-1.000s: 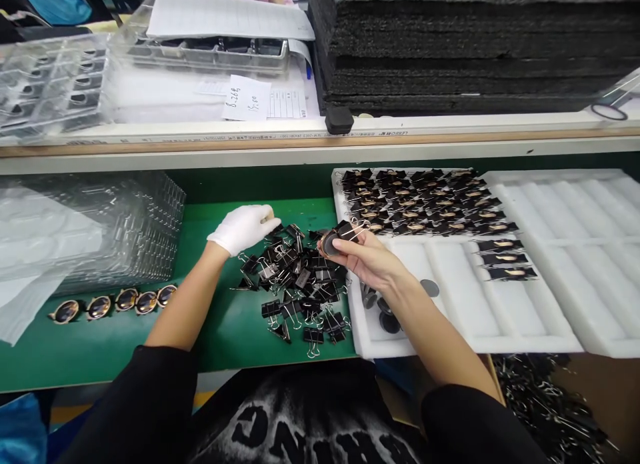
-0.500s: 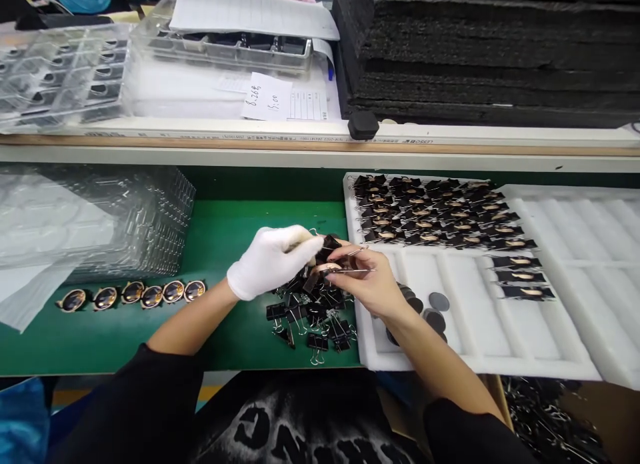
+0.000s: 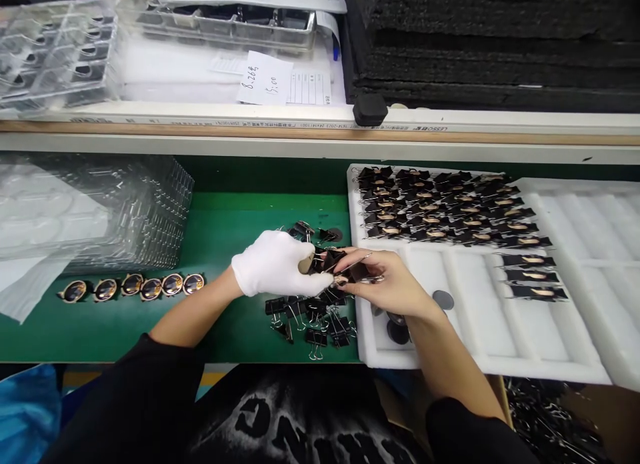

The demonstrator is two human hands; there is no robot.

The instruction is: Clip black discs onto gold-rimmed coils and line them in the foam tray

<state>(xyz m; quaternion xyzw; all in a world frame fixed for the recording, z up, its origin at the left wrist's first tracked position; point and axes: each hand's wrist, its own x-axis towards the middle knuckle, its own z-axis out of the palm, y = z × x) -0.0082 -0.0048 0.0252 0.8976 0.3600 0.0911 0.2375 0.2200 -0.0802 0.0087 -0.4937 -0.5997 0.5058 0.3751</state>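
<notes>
Hands meet over a loose pile of binder clips (image 3: 316, 311) on the green tabletop (image 3: 235, 331). The bare right hand (image 3: 395, 284) pinches a black clip (image 3: 335, 259) between its fingers, beside a small gold-edged piece (image 3: 341, 279). The white-gloved left hand (image 3: 275, 263) curls its fingers against the same cluster; whether they grip is unclear.

A clip could slip and snap shut off-centre, marking the piece or nipping a bare fingertip, because its wire levers are awkward to hold so close together. Glove fabric might catch in the clip. The piece could drop among the dark clips below and be scratched. A sweeping left forearm could knock the row of round gold-rimmed pieces (image 3: 151, 289). At right, closely packed clips in the white tray (image 3: 487, 317) could snag one another.

Above, a white slip (image 3: 265, 77) is handwritten "8.26" and "15:00", beside a printed grid. The shelf edge (image 3: 435, 129) shows "LESSO"; its other print is too small. Large shirt (image 3: 300, 417) letters are distorted by folds.
</notes>
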